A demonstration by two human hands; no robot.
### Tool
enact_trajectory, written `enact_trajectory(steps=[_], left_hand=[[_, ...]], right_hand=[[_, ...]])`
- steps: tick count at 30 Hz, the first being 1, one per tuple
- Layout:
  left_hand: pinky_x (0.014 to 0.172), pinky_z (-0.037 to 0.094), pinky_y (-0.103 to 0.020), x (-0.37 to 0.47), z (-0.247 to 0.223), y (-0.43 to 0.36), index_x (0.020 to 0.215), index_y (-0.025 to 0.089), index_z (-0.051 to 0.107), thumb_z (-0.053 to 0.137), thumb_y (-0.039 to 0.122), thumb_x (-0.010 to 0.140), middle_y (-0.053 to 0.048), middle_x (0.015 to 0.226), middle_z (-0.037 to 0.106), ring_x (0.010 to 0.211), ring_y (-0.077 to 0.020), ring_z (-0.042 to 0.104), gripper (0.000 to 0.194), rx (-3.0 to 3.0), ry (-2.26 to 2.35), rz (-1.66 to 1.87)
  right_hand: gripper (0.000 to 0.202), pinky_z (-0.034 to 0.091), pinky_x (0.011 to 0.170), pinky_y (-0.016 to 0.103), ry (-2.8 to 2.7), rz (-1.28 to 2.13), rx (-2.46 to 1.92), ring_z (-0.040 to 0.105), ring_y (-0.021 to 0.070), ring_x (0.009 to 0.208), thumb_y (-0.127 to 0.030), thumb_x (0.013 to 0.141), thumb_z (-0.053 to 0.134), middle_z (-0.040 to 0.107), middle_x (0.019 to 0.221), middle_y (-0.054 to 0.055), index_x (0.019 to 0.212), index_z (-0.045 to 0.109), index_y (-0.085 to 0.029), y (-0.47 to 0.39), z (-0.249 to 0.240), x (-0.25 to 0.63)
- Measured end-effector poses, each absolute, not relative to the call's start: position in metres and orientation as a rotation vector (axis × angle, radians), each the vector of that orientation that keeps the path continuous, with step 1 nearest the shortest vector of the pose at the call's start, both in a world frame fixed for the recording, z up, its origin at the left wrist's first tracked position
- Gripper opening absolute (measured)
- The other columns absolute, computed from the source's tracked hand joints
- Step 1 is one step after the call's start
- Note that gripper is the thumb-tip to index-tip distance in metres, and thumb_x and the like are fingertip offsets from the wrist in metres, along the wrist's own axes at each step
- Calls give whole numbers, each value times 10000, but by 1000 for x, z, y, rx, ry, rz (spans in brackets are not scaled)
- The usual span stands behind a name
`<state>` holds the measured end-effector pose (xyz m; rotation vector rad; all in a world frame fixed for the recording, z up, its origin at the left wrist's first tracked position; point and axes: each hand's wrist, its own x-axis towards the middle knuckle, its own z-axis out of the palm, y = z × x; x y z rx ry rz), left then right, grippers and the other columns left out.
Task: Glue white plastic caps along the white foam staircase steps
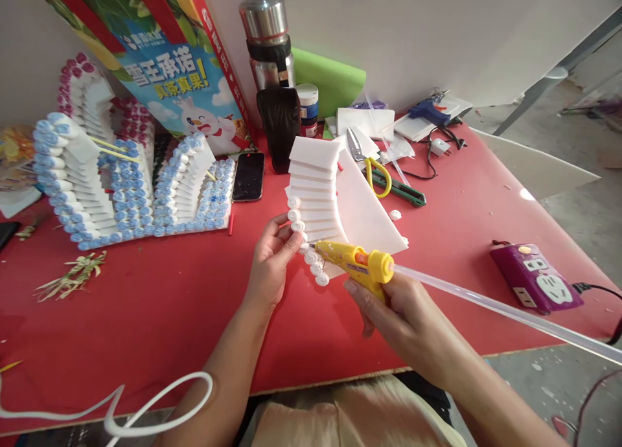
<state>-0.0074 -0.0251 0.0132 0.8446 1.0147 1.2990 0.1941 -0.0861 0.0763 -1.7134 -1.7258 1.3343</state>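
My right hand (pixel 403 304) is wrapped round the handle of a yellow glue gun (pixel 357 262), and a long clear glue stick (pixel 486 304) runs out of its back. The gun's nozzle points left at a curved white stepped piece (pixel 315 194) made of stacked layers. Small white rolled rosettes (pixel 311 258) line that piece's left and lower edge. My left hand (pixel 276 256) pinches the left edge near the nozzle, thumb on the rosettes. A loose rosette (pixel 395 215) lies to the right. Part of the piece's lower end is hidden behind the gun.
Blue-and-white rosette models (pixel 131 194) stand at left before a printed box (pixel 179 78). A phone (pixel 248 177), steel flask (pixel 266 42), yellow-handled scissors (pixel 376 175), green cutter (pixel 405 191) and blue glue gun (pixel 430 112) lie further back. A purple power socket (pixel 537 278) sits right.
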Motion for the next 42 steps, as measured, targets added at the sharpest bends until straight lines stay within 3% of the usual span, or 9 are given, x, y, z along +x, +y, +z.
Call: enact_trajectory(steps=[7, 20, 42], left_hand=[[823, 493, -274, -8, 11, -25, 1199, 244, 641, 717, 283, 883, -48, 1054, 687, 887, -147, 622, 327, 857, 1005, 1300], [838, 490, -268, -7, 15, -26, 1204, 248, 643, 707, 274, 893, -43, 1044, 690, 881, -137, 620, 319, 870, 990, 1295], [846, 481, -279, -7, 16, -27, 1192, 255, 637, 698, 257, 898, -42, 1046, 682, 906, -151, 618, 300, 881, 976, 1304]], right_hand=[[392, 428, 532, 294, -1704, 1344, -1608, 561, 167, 585, -539, 984, 497, 599, 649, 21, 772, 567, -217, -88, 71, 197], [550, 279, 449, 279, -1596, 1428, -1692, 405, 122, 503, -624, 958, 485, 436, 536, -6, 600, 470, -207, -90, 69, 198], [524, 296, 444, 264, -1684, 1301, -1671, 424, 116, 503, -576, 981, 482, 434, 555, -19, 613, 495, -203, -89, 69, 196]])
